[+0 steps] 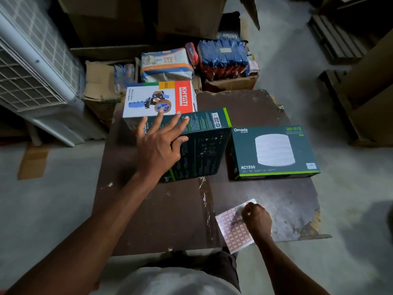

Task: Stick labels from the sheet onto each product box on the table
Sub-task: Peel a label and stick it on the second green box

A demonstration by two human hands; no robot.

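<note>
A dark green box (204,145) stands tilted on the brown table (161,213), its back face toward me. My left hand (159,141) rests on its upper left part with fingers spread and straight. Behind it sits a white and red KHYATI box (159,101). To the right lies a second dark green Omada box (274,152), flat, picture side up. Near the table's front edge lies the label sheet (231,228) with red-bordered labels. My right hand (256,218) sits on the sheet's right side with fingers curled, pinching at it; whether a label is lifted I cannot tell.
Behind the table stand open cartons with blue packets (223,56) and a wrapped pack (165,62). A white grilled appliance (32,67) stands at the left. More cardboard boxes (365,96) are at the right. The table's right edge is chipped.
</note>
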